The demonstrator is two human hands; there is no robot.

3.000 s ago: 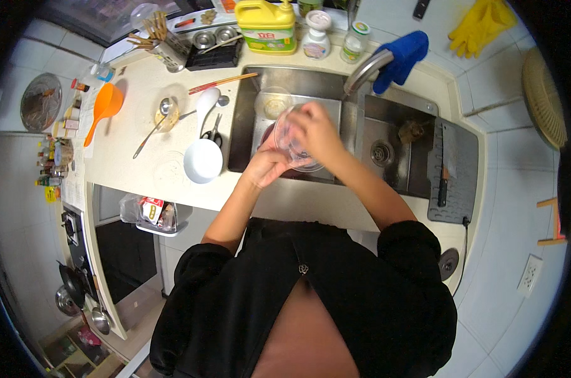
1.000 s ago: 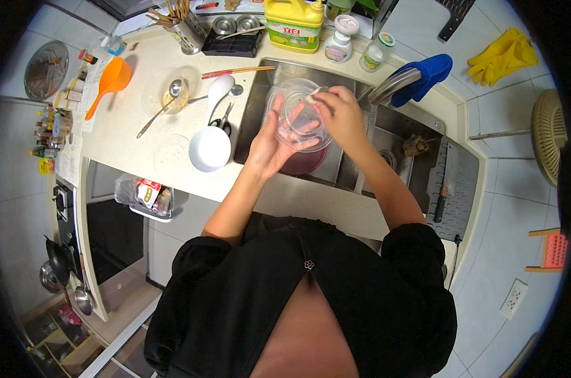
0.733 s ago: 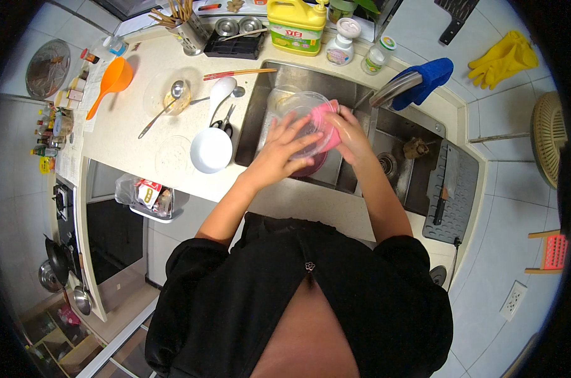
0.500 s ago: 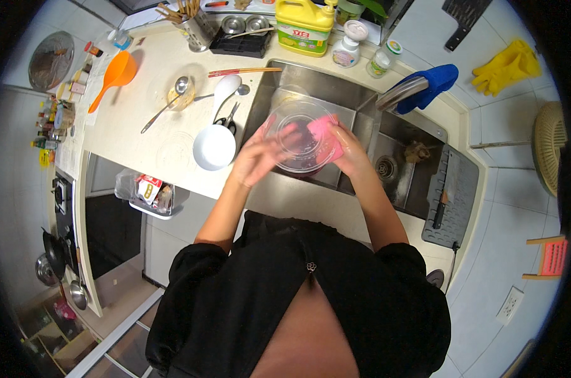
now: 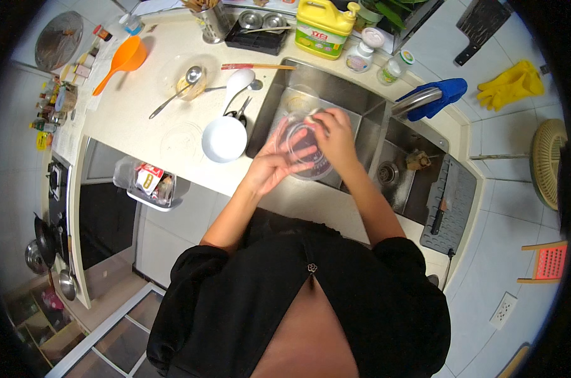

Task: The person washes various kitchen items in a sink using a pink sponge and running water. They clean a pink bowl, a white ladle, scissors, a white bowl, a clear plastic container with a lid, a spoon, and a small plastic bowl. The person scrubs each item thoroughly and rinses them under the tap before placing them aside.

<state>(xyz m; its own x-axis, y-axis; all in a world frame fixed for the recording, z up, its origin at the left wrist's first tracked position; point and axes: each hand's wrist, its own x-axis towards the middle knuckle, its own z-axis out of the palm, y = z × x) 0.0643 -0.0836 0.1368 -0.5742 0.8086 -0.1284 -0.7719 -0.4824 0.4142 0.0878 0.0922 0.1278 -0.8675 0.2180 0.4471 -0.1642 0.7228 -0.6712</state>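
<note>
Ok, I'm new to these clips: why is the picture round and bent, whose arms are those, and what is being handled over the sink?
The picture comes from a wide fisheye camera worn on a person's head, looking down, so straight edges curve toward the rim. No machine here: the two forearms from below are the wearer's own. The left hand holds a clear glass bowl over the steel sink, while the right hand works at the bowl's inside. On the counter to the left lie a white bowl, a white ladle, a metal spoon in a clear dish, red chopsticks and an orange scoop. A yellow detergent jug stands behind the sink.
</note>
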